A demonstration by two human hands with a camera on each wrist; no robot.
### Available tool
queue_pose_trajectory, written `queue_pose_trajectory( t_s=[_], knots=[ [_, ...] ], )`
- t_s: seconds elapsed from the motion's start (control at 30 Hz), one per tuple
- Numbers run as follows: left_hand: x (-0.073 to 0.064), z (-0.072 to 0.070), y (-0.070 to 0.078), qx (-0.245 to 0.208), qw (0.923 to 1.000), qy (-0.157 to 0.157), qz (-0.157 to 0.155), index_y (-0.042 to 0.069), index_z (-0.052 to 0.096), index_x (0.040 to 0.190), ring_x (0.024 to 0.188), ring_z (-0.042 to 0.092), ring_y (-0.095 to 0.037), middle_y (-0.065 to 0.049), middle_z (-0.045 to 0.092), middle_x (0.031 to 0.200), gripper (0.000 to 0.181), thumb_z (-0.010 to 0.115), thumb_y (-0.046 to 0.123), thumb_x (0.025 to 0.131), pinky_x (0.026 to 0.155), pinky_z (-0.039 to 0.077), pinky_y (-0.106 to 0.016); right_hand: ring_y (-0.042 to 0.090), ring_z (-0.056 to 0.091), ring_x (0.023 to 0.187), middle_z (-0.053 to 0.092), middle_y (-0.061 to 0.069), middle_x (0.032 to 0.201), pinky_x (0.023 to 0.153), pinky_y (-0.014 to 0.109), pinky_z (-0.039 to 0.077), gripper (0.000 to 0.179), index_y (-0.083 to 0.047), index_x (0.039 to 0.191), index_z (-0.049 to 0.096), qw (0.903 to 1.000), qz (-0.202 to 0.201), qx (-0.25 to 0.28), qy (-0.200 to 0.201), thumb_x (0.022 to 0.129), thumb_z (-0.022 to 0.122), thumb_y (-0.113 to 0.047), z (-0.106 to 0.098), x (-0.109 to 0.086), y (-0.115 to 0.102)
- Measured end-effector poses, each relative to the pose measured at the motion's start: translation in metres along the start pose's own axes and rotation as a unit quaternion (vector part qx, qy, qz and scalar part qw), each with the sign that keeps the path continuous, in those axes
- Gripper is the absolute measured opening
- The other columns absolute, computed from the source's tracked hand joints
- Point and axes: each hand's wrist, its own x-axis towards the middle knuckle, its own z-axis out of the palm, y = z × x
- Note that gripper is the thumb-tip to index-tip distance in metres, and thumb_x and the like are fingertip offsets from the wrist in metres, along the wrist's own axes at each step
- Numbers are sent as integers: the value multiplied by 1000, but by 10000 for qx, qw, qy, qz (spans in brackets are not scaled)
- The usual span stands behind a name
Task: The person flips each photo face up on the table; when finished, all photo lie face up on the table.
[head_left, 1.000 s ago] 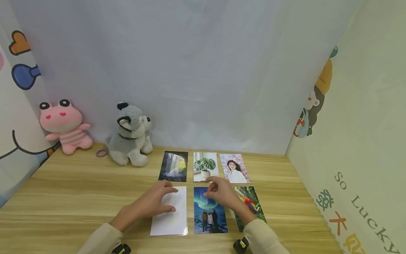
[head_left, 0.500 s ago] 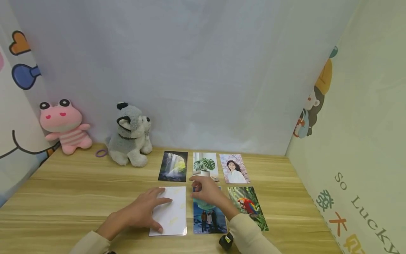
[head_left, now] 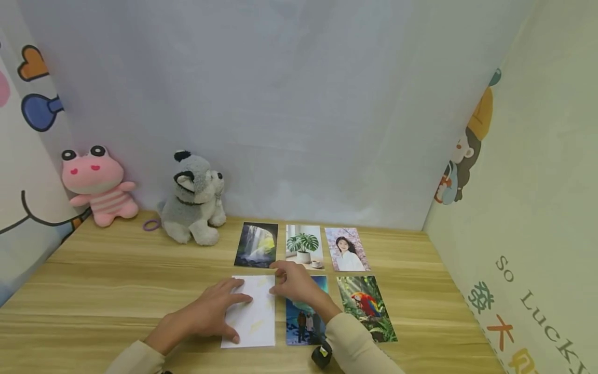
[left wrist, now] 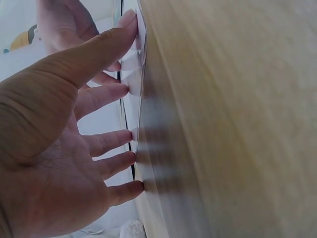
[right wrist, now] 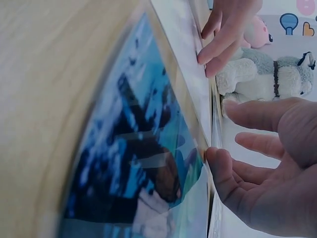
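In the head view, my left hand (head_left: 207, 310) lies spread over the left part of a white card (head_left: 259, 324), fingers apart and fairly straight. The left wrist view shows its fingertips at the surface of the white card (left wrist: 133, 74). My right hand (head_left: 299, 286) is by the card's upper right edge, thumb and index finger apart, other fingers bent, nothing held between them. It partly covers a photo of people under an aurora (head_left: 295, 322). In the right wrist view, a fingertip sits right at the edge near the aurora photo (right wrist: 133, 163).
Behind lie a waterfall photo (head_left: 256, 246), a potted plant photo (head_left: 303, 244) and a portrait photo (head_left: 348, 252). A parrot photo (head_left: 366, 309) is at right. A plush dog (head_left: 193, 202), pink plush toy (head_left: 100, 187) and purple ring (head_left: 151, 225) stand back left.
My right hand has moved left, from over the aurora photo to the white card's edge. The left hand has shifted slightly left and down. The parrot photo is now less covered.
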Motion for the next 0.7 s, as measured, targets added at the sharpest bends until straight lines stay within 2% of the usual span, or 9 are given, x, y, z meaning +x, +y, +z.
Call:
queue_pose_trajectory(
  t_s=[0.3,0.5,0.7],
  knots=[
    [-1,1,-1,47,9998,158,102,8,66,127,136,39,-52,-29,45,145,79,92,42,61,103,36,-71,31,68,101,69,18,121,79,41,56,49,-6,131,63,9995,43,303,93,85,78,-13,1,4,0],
    [1,1,-1,-51,10000,58,53,8,65,128,137,37,-52,-29,44,147,80,92,42,62,104,35,-71,32,65,103,67,21,116,81,43,56,47,-1,130,61,9934,-56,1081,381,86,76,-7,-1,3,-2],
    [1,0,0,-70,10000,11,-26,8,65,129,138,37,-52,-29,43,147,80,93,39,61,106,34,-70,33,64,105,62,21,115,82,43,55,47,-2,132,59,9851,111,1648,472,88,73,-5,1,3,-3]
  ],
)
